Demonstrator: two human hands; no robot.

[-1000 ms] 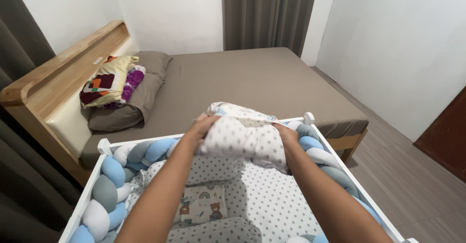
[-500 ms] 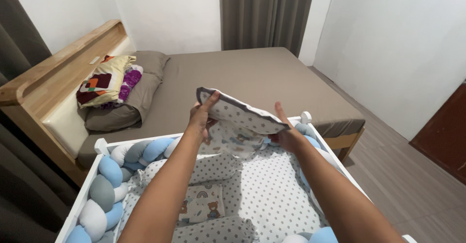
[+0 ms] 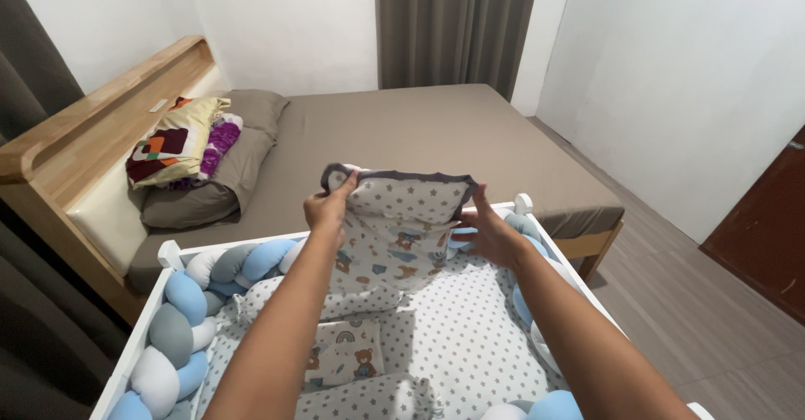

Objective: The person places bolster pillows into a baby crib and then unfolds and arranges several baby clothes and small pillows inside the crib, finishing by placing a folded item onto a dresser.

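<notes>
Hanging above the far end of the white crib (image 3: 172,256), a small baby blanket (image 3: 394,227) is held up by its top corners. Its upper band is white with grey stars and a dark grey edge, and the lower part carries small bears. The left corner is pinched between thumb and fingers of the left hand (image 3: 327,209). The right corner is gripped by the right hand (image 3: 490,235), whose thumb is raised along the blanket's side edge while the other fingers are hidden behind the cloth. The crib's rails are lined by a braided bumper (image 3: 180,319) in blue, grey and white, and a star-print sheet (image 3: 470,336) covers its mattress. A small bear-print pillow (image 3: 348,353) lies near the crib's middle. Beyond the far rail, a brown-sheeted bed (image 3: 436,139) is seen, with a folded patterned cloth (image 3: 180,139) on its pillows.
</notes>
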